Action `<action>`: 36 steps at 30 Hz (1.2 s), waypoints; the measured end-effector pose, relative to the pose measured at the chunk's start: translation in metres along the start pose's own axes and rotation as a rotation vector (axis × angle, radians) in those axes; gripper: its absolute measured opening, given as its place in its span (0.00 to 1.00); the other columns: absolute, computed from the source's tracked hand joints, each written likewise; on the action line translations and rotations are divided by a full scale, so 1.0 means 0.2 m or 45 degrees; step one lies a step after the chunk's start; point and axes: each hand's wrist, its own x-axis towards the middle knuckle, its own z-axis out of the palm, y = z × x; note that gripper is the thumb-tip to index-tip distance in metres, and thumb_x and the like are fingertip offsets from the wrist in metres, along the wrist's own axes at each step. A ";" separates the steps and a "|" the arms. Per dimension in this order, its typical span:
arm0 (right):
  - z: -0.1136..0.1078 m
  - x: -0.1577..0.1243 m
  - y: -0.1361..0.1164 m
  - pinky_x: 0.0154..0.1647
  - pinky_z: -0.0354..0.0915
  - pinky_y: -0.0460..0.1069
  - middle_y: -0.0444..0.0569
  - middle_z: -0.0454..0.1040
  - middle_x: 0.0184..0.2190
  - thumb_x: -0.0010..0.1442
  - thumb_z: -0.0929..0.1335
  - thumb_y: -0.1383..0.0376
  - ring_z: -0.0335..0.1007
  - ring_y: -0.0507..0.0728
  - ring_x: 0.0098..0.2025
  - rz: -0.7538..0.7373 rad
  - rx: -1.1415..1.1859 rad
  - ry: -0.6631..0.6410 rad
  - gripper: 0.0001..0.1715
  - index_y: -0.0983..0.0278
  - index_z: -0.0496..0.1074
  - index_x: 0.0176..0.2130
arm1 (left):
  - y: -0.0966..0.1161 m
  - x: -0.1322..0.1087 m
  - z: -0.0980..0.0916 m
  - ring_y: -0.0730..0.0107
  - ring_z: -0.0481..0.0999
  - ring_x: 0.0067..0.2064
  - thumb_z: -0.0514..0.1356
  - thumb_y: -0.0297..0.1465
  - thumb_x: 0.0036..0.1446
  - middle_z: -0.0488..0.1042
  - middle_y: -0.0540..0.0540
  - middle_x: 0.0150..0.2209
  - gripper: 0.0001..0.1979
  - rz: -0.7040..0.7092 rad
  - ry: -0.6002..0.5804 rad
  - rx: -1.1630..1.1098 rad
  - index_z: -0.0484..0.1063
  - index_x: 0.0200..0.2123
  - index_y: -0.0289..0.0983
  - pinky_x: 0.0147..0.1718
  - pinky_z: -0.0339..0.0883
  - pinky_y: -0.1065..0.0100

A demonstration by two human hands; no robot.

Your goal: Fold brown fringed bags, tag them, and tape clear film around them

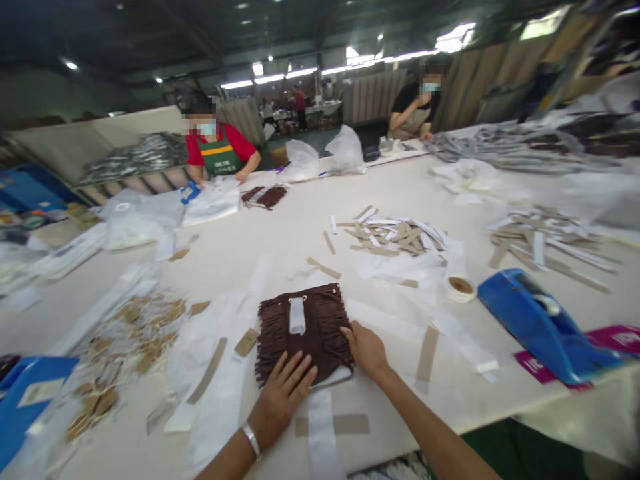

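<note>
A dark brown fringed bag (320, 333) lies flat on the table in front of me, with metal eyelets along its far edge and a pale strip (297, 316) on its upper middle. Something white shows under its near edge. My left hand (283, 393) rests on the bag's near left part, fingers stretched out flat. At the right edge, my right hand (367, 348) pinches the fringe between thumb and fingers. Just below the bag, a white strip (323, 433) crosses a grey-brown strip (354, 424). A small brown tag (247, 342) lies left of the bag.
A blue tape dispenser (540, 327) and a tape roll (461, 288) stand to the right. Cut strips (400, 235) are heaped beyond the bag; brown tags (150, 333) lie scattered left. A co-worker in a red shirt (220, 150) and another in black (415, 107) are across the table.
</note>
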 end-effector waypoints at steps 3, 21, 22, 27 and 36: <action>-0.07 0.00 -0.02 0.33 0.58 0.51 0.58 0.76 0.33 0.68 0.57 0.58 0.73 0.62 0.36 -0.096 -0.154 -0.016 0.17 0.65 0.68 0.41 | 0.00 0.00 -0.04 0.52 0.50 0.68 0.51 0.25 0.65 0.58 0.42 0.65 0.25 -0.013 -0.002 -0.045 0.55 0.64 0.38 0.61 0.55 0.42; 0.18 0.04 -0.29 0.49 0.60 0.55 0.55 0.68 0.40 0.67 0.55 0.67 0.62 0.61 0.45 -0.747 -0.149 0.409 0.16 0.65 0.67 0.45 | 0.00 -0.05 -0.02 0.59 0.49 0.68 0.50 0.26 0.66 0.60 0.41 0.64 0.23 -0.209 0.042 -0.323 0.56 0.63 0.39 0.64 0.48 0.45; 0.16 0.03 -0.30 0.49 0.60 0.55 0.56 0.68 0.40 0.67 0.55 0.67 0.62 0.61 0.45 -0.744 -0.163 0.395 0.16 0.66 0.68 0.45 | -0.01 -0.05 -0.02 0.59 0.50 0.68 0.50 0.26 0.66 0.60 0.42 0.64 0.23 -0.209 0.045 -0.331 0.57 0.63 0.39 0.64 0.48 0.45; 0.04 -0.24 -0.27 0.56 0.59 0.57 0.58 0.68 0.50 0.66 0.56 0.69 0.61 0.61 0.54 -0.938 -0.212 0.257 0.21 0.66 0.64 0.56 | 0.00 -0.05 -0.01 0.60 0.54 0.67 0.49 0.27 0.66 0.62 0.42 0.63 0.22 -0.230 0.051 -0.369 0.59 0.62 0.40 0.63 0.48 0.46; 0.17 -0.82 0.01 0.59 0.59 0.62 0.57 0.64 0.61 0.61 0.60 0.74 0.58 0.64 0.62 -1.257 -0.413 -0.182 0.29 0.62 0.63 0.60 | 0.01 -0.05 -0.04 0.62 0.55 0.66 0.45 0.27 0.67 0.61 0.43 0.64 0.22 -0.232 0.019 -0.361 0.57 0.63 0.40 0.62 0.48 0.50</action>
